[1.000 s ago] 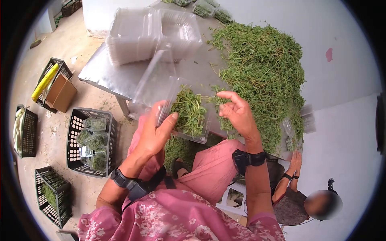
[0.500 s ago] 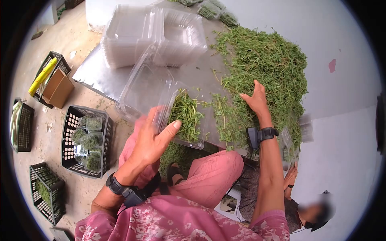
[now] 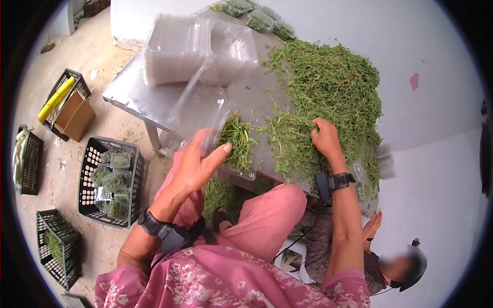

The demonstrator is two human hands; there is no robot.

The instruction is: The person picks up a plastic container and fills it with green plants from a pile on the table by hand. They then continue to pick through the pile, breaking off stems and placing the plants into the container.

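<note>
My left hand [image 3: 197, 163] grips the left side of an open clear plastic clamshell container [image 3: 245, 175], its thumb over the rim and its fingers partly hidden behind the wall. Leafy green stems [image 3: 237, 141] lie in the container, while the hinged lid [image 3: 192, 105] tilts up to the left. My right hand [image 3: 327, 142] is at the near left edge of a large heap of the same greens [image 3: 334, 87]. Its fingers are curled and closed on some stems, with the fingertips partly hidden. A thin layer of greens [image 3: 285, 146] lies between that hand and the container.
A tall stack of empty clear containers [image 3: 172, 51] stands on the metal table [image 3: 131, 97]. Filled packs [image 3: 262, 19] sit at its far end. Black crates [image 3: 134, 179] are on the floor to the left, one with filled packs. Another person [image 3: 328, 241] is at the lower right.
My right hand has gone from spread fingers to curled ones on the greens, a little lower and to the left. My left hand keeps its hold on the container. The view has shifted slightly.
</note>
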